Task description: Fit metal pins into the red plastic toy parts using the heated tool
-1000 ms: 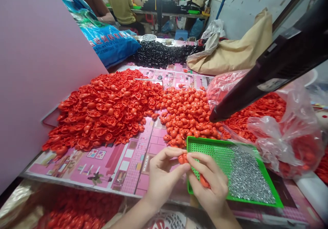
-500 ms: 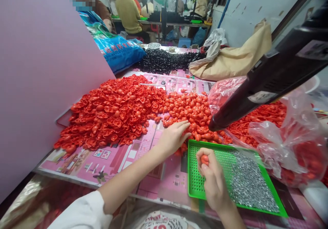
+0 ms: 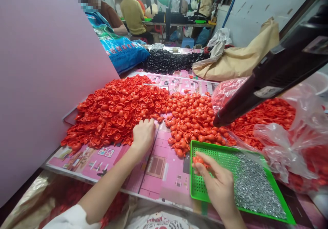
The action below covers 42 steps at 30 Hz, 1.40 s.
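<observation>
- Workshop for small-parts handling
- Heaps of red plastic parts [image 3: 115,114] on a table [image 3: 156,174]
- Green perforated tray [image 3: 198,188] with small metal pieces [image 3: 256,191]
- Stuffed sacks [image 3: 238,63] and clear plastic bags [image 3: 284,153] alongside
- Seated workers [image 3: 133,13] at a far bench [image 3: 176,24]

Left hand [image 3: 144,135] reaches forward, right hand [image 3: 220,184] curls inward.

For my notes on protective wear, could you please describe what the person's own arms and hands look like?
The left hand and right hand are bare, with no gloves, rings or watch showing. The left forearm emerges from a white sleeve; no sleeve shows on the right arm.
</observation>
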{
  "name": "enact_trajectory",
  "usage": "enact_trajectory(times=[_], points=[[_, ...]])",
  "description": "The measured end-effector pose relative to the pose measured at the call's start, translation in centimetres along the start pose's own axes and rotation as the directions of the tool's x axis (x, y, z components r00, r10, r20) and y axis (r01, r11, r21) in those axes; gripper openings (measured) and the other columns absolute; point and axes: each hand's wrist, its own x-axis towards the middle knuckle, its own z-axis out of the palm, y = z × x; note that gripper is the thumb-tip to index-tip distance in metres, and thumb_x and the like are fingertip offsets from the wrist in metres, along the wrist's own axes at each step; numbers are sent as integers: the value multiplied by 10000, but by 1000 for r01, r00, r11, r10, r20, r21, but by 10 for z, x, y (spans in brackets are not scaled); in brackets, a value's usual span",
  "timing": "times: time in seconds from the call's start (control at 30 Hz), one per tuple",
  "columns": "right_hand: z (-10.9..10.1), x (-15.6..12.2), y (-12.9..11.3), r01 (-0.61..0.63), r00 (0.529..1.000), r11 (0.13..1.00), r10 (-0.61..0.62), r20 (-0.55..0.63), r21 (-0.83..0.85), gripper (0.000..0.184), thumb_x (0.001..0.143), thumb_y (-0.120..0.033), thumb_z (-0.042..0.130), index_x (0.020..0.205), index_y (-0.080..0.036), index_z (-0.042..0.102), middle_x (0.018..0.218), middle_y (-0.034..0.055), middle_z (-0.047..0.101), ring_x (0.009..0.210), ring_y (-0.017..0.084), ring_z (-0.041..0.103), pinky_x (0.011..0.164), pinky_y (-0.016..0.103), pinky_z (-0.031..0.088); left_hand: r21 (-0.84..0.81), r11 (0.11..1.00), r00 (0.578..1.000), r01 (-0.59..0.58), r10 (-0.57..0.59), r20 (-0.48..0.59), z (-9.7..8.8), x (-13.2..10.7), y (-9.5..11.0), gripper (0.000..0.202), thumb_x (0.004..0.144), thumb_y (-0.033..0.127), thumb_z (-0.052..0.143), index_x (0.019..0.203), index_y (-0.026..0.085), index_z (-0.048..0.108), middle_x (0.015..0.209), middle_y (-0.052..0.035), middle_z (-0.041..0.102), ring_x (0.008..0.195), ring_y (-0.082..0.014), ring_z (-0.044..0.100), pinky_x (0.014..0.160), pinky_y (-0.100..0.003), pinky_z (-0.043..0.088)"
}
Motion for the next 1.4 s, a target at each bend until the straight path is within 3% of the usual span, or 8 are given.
enact_trajectory(times=[0.13,0.23,0.33,0.47,0.57,0.77,1.03,1.4], points=[[-1,4,-2,69,997,996,-67,-39,62,250,874,-213,644,1106,-306,656,872,-23,740,637,104,695,605,209,593,-359,927,967,-103,178,181,-8,-21,16,281,925,405,529,1091,231,674,1031,-50,712,845,-180,637,719,-259,473],[-4,7,-9,133,990,981,-138,26,141,215,894,-185,610,1050,-315,679,762,-49,713,596,77,655,573,182,555,-817,549,893,176,261,368,-4,-47,35,335,883,483,590,1054,214,693,946,-36,708,719,-121,595,611,-205,428],[-6,7,-15,196,975,963,-212,71,186,221,914,-192,574,1038,-332,692,707,-53,653,625,70,616,576,177,508,-846,225,805,484,266,531,7,-73,53,375,837,527,641,1011,199,699,736,2,627,526,-53,445,477,-170,285],[-9,5,-19,162,971,970,-190,147,184,269,929,-191,545,1137,-331,642,836,-38,666,697,70,633,648,182,524,-807,65,765,587,282,580,21,-91,65,363,836,527,649,932,180,698,668,21,545,502,-30,378,466,-157,231],[-13,5,-21,117,967,986,-141,212,120,312,941,-187,517,1219,-308,590,905,-19,667,737,81,645,676,199,542,-828,35,793,560,269,547,25,-93,65,346,846,503,652,925,170,703,694,14,550,527,-30,384,489,-152,265],[-15,9,-21,379,924,911,-363,119,-165,318,869,-87,613,1147,-231,664,1017,41,619,843,96,622,716,211,546,-856,39,810,516,301,502,26,-93,65,347,885,484,608,933,156,712,663,28,512,507,-24,355,474,-151,257],[-17,10,-20,584,811,789,-557,177,-193,433,799,32,644,1189,-155,625,1073,70,667,1037,161,596,890,312,539,-871,54,822,489,307,480,25,-94,64,337,894,464,603,903,150,728,641,24,514,505,-27,380,473,-149,272],[-15,9,-18,576,817,790,-556,150,-209,435,805,41,626,1192,-158,627,1080,75,636,1045,161,582,894,322,533,-910,177,840,376,350,415,19,-94,61,370,937,469,522,1030,192,748,658,6,546,522,-54,417,511,-180,349]])
